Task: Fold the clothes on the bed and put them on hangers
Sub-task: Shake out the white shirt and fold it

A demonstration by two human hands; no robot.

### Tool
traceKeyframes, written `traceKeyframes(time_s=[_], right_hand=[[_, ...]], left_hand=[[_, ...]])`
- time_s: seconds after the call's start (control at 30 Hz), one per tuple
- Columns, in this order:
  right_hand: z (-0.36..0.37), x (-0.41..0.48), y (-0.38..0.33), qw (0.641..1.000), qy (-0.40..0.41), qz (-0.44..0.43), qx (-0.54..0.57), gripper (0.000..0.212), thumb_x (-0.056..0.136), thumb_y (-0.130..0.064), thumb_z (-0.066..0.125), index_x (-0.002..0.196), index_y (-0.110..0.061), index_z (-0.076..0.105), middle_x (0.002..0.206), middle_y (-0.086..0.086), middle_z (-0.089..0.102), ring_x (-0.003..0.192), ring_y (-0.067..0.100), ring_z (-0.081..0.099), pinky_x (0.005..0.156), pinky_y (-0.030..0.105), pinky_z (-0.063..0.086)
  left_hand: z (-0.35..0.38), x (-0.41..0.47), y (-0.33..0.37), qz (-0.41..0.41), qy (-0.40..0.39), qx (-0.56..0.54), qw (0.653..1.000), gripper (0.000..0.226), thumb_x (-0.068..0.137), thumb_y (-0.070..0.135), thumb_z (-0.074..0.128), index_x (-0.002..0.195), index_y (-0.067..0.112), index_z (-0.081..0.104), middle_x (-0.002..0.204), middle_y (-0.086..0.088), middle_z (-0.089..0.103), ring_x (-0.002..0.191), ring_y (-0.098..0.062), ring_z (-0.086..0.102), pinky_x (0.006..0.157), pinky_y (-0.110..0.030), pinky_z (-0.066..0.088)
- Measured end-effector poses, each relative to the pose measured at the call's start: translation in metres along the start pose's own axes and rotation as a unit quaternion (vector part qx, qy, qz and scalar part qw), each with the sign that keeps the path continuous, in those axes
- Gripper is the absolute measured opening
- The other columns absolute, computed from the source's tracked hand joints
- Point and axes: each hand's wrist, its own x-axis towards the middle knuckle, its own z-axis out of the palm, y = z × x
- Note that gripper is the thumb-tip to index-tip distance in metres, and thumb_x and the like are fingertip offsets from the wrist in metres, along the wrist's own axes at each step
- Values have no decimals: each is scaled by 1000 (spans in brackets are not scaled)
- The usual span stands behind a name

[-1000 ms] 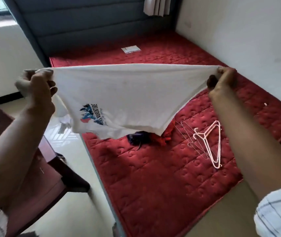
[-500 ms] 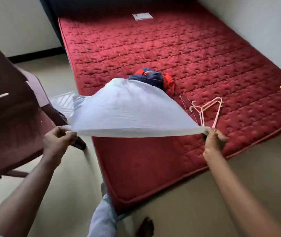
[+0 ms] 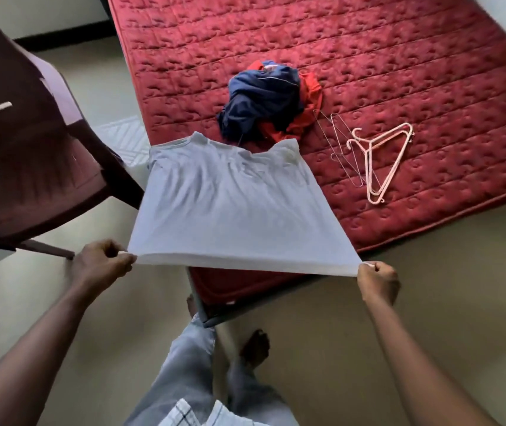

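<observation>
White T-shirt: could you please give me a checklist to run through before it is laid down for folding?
1. Left hand pinches one hem corner of the white T-shirt: ok.
2. Right hand pinches the other corner: ok.
3. Hem taut between them: ok.
4. Whole shirt over the mattress: not ok, hem and one side overhang its edge.
5. Collar end clear of the clothes pile: not ok, they meet.
6. Hangers apart from the shirt: ok.
</observation>
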Motion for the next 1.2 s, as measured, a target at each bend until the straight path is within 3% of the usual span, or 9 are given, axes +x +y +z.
traceKeyframes(time_s=[0.07,0.27,0.47,0.57,0.9,0.97,1.03,1.1,1.2], right_hand=[[-4,0,-1,1000,-3,-12,-12,23,82,-12,54,89,-7,76,89,21,73,74,35,56,70,33,42],[3,15,-47,992,14,-121,45,17,90,-20,64,98,-14,78,94,15,76,87,36,67,74,30,39],[58,39,-134,978,-16,-200,65,18,92,-19,63,101,-17,78,93,8,76,86,29,67,76,30,47],[105,63,-177,971,-47,-230,44,20,93,-21,60,103,-19,78,97,6,77,91,28,69,81,34,53],[269,191,-266,966,-107,-229,-60,18,86,-20,72,95,-8,81,92,14,75,88,30,69,74,33,51],[291,210,-266,959,-133,-241,-64,18,86,-23,73,95,-9,81,99,9,73,98,28,69,78,27,46],[305,219,-268,960,-158,-212,-89,20,88,-24,75,103,-13,81,126,7,68,116,25,64,93,23,44],[315,227,-267,960,-170,-189,-117,29,82,-38,76,106,-23,82,145,0,57,127,20,58,107,28,43],[319,232,-275,956,-181,-185,-140,27,79,-40,75,103,-29,82,141,-5,57,123,17,59,98,25,41]], left_hand=[[-8,-2,6,15,-6,10,1000,17,70,42,80,83,33,74,68,0,77,71,-24,77,82,-56,63],[-12,19,59,87,18,-12,996,9,88,14,80,86,22,75,71,-2,76,72,-28,76,80,-52,62],[1,106,118,137,70,-51,987,15,90,8,72,96,19,79,77,2,78,74,-20,78,81,-44,65],[22,171,148,141,58,-43,987,13,93,13,70,97,22,79,77,0,77,74,-22,76,70,-45,66],[144,408,170,157,22,73,985,18,85,37,70,100,34,81,104,-5,73,96,-27,71,92,-39,55],[156,427,163,154,21,69,985,16,86,32,72,100,31,82,112,-3,71,100,-24,69,96,-35,52],[161,435,159,155,25,72,985,15,88,27,75,102,26,82,123,-1,66,106,-20,65,96,-26,46],[163,440,157,162,31,65,984,13,88,24,78,101,24,82,127,1,62,104,-17,63,91,-20,41],[161,451,155,200,26,46,978,12,86,22,80,97,24,83,127,7,64,94,-7,61,88,-18,43]])
